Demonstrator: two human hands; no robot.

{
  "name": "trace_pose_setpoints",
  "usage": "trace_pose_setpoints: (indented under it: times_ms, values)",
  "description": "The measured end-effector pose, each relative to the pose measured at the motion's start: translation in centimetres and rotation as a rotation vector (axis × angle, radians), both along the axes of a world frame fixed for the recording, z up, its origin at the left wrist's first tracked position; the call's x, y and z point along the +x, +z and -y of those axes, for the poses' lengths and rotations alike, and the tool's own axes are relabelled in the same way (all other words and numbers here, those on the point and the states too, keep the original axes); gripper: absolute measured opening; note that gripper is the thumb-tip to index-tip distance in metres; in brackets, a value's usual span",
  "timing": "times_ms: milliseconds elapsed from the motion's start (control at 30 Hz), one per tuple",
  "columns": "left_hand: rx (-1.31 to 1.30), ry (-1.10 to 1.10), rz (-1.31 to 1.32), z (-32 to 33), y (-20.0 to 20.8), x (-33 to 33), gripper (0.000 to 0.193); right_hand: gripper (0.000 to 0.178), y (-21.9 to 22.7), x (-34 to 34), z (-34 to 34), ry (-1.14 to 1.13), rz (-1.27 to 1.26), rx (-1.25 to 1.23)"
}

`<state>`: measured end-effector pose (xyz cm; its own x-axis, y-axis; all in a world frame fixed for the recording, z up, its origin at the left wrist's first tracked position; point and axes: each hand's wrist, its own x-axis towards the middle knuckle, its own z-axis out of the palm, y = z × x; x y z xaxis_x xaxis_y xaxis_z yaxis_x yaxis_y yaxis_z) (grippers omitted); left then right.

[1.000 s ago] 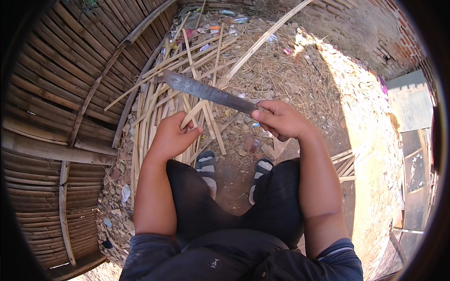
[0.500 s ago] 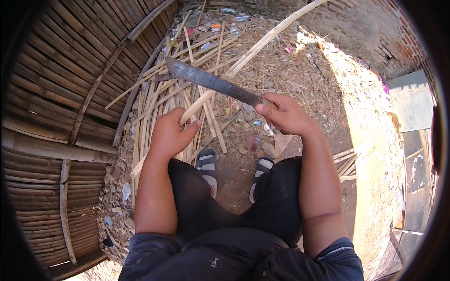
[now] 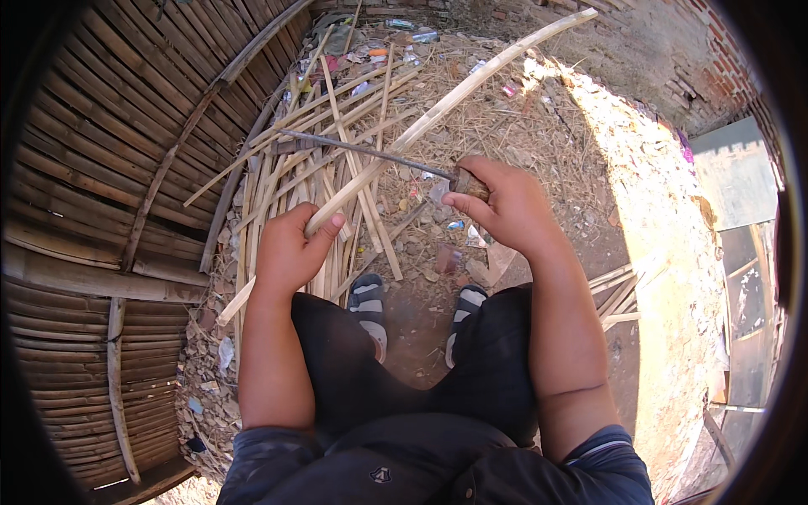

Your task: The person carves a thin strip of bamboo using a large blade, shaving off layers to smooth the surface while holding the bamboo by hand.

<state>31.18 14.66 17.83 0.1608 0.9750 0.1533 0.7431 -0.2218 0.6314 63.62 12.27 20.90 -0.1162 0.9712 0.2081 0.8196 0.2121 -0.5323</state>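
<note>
My left hand (image 3: 295, 244) is closed round a long pale bamboo strip (image 3: 446, 103). The strip runs from beside my left forearm up to the far right, slanting away from me. In my right hand (image 3: 498, 202) is the wooden handle of a machete (image 3: 366, 151). Its blade shows nearly edge-on as a thin dark line, pointing to the left. The blade crosses the strip a little beyond my left hand; whether the edge touches the wood I cannot tell.
A heap of split bamboo strips (image 3: 286, 181) lies on the littered ground at far left. A bamboo slat wall (image 3: 109, 160) stands on the left, a brick wall (image 3: 656, 63) at the back. More strips (image 3: 619, 295) lie right of my knees, near a pale panel (image 3: 741, 181).
The machete has turned from showing its broad side to showing its edge. My left hand and the bamboo strip have shifted slightly nearer and to the left.
</note>
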Motion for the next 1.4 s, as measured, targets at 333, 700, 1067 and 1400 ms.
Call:
trace_pose_setpoints:
  times_ms: [333, 700, 1067, 1400]
  values:
    - [0.100, -0.021, 0.046, -0.5, -0.6, -0.7, 0.052, 0.033, -0.6, 0.4, -0.4, -0.036, 0.037, -0.068]
    - [0.100, -0.072, 0.084, -0.5, -0.4, -0.7, 0.057, 0.031, -0.6, 1.3, -1.0, -0.157, 0.050, 0.068]
    - [0.041, -0.093, 0.053, -0.4, -0.6, -0.7, 0.058, 0.030, -0.8, 3.7, -2.3, -0.361, -0.133, -0.038]
    - [0.070, -0.109, -0.041, 0.3, 0.5, -0.1, 0.052, 0.035, -1.7, 5.4, -2.7, -0.375, -0.171, -0.052]
